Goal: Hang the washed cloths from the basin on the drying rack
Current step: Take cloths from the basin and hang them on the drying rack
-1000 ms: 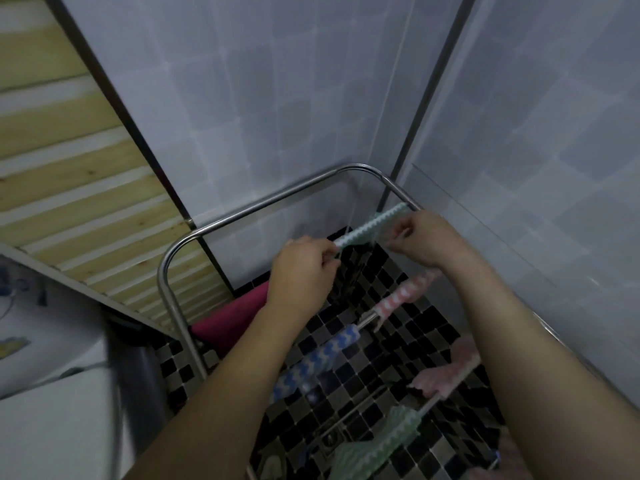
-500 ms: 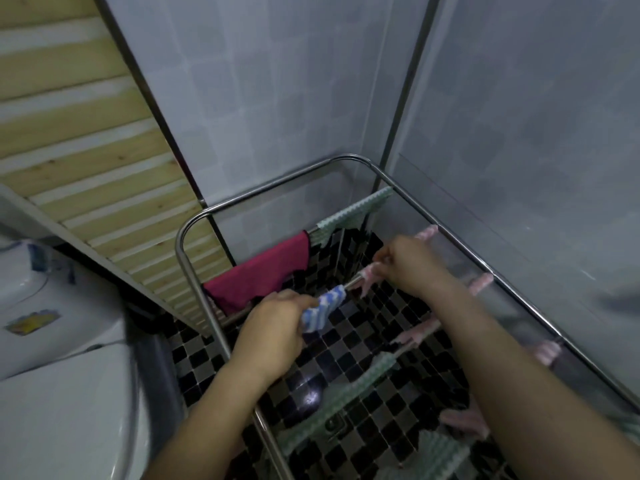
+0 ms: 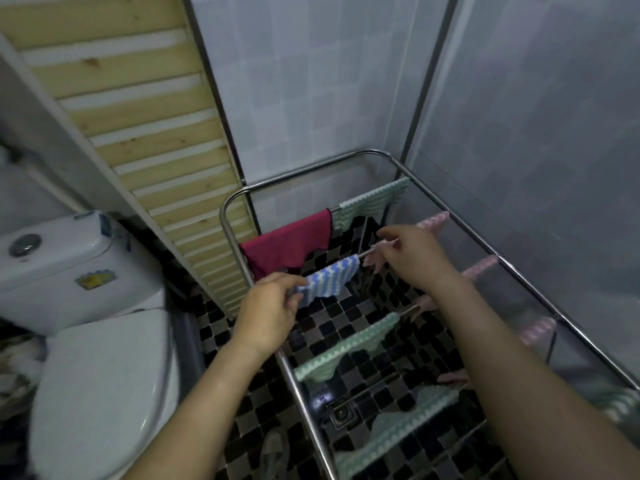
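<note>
Rack: a steel-tube frame standing in the corner of two tiled walls, over a black-and-grey chequered floor. Its cross rods carry every cloth in view.

Toilet: white, lid down, left of the rack, with its cistern behind it.

Panel: slatted wood, running down the wall behind the toilet. Its lower end is just beside the rack's far left corner.

Red cloth: draped over the left part of the farthest rod. The far green cloth takes the right part of the same rod, just beside it.

Middle green cloth: on the left part of the third rod.

Near green cloth: on the fourth rod, nearest the person.

Blue cloth: blue-and-white zigzag, hanging on the left part of the second rod.

Pink cloth: on the right part of the second rod. A fold of it hangs below the right hand. Other pink cloths show at the right ends of the third and fourth rods, partly hidden by the right forearm.

Left hand: thumb and forefinger pinch the left end of the blue cloth, near the rack's left rail.

Right hand: over the second rod, between the blue cloth and the pink cloth. Forefinger and thumb are slightly apart. Whether they hold the rod or the pink cloth cannot be told.

Drain: set in the floor beneath the rack, seen between the third and fourth rods.

Sticker: on the cistern's front face.
</note>
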